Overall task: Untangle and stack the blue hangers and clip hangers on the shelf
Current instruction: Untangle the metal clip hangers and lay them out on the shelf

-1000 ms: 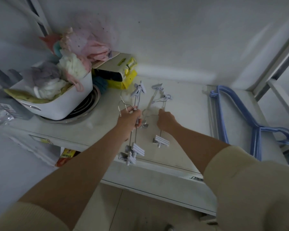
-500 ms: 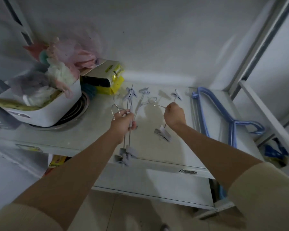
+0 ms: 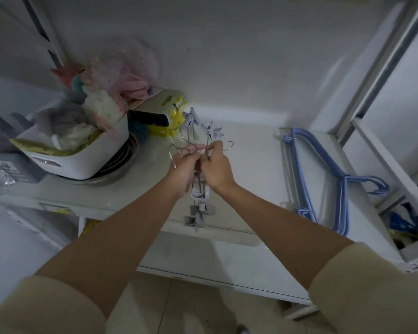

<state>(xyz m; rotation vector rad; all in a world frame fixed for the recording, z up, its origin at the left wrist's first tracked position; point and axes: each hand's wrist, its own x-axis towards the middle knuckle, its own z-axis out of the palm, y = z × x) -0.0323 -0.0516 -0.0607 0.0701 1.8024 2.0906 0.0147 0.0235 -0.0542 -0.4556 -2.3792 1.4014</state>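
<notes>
While the bundle of grey wire clip hangers (image 3: 199, 186) hangs gathered above the white shelf (image 3: 251, 165), the left hand (image 3: 182, 168) and right hand (image 3: 216, 167) both grip it, fingers curled round the wires. Gathering looks nearly done; next it wants laying down flat, well apart from the stacked blue plastic hangers (image 3: 323, 179) to the right.

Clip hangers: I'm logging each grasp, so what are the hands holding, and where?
Both hands, left hand and right hand, hold the bunched clip hangers mid-length, near the wire hooks.
</notes>
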